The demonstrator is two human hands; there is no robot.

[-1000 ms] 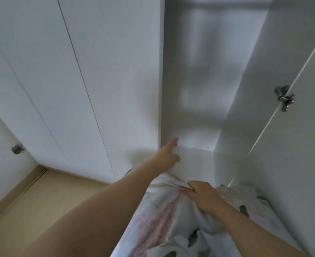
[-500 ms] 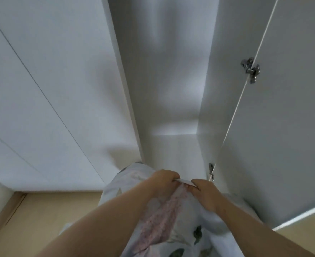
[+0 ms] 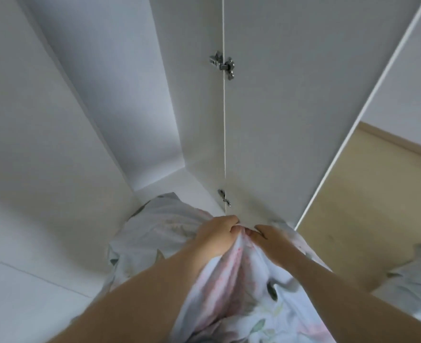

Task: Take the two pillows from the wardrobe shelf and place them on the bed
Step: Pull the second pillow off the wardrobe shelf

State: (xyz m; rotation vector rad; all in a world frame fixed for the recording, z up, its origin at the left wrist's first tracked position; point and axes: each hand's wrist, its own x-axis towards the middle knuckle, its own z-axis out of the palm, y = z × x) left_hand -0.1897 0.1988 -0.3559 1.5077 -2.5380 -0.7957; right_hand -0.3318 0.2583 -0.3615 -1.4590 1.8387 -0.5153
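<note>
A soft pillow [image 3: 231,288] in a pale floral cover of pink and green sits bunched against my body, just in front of the open white wardrobe [image 3: 135,100]. My left hand [image 3: 214,237] grips the cover's top edge. Right beside it my right hand [image 3: 272,240] pinches the same edge, the two hands almost touching. Whether one pillow or two are in the bundle cannot be told. The wardrobe shelf is hidden behind the pillow.
The open wardrobe door [image 3: 291,107] stands to the right with metal hinges [image 3: 223,64]. Beige wooden floor [image 3: 365,194] shows beyond the door's edge. Floral bedding [image 3: 419,285] lies at the far right edge. White closed wardrobe panels [image 3: 31,169] fill the left.
My left hand came back from the wardrobe's edge and closed on the pillow beside my right hand. The view has swung right, bringing the open door and floor into sight.
</note>
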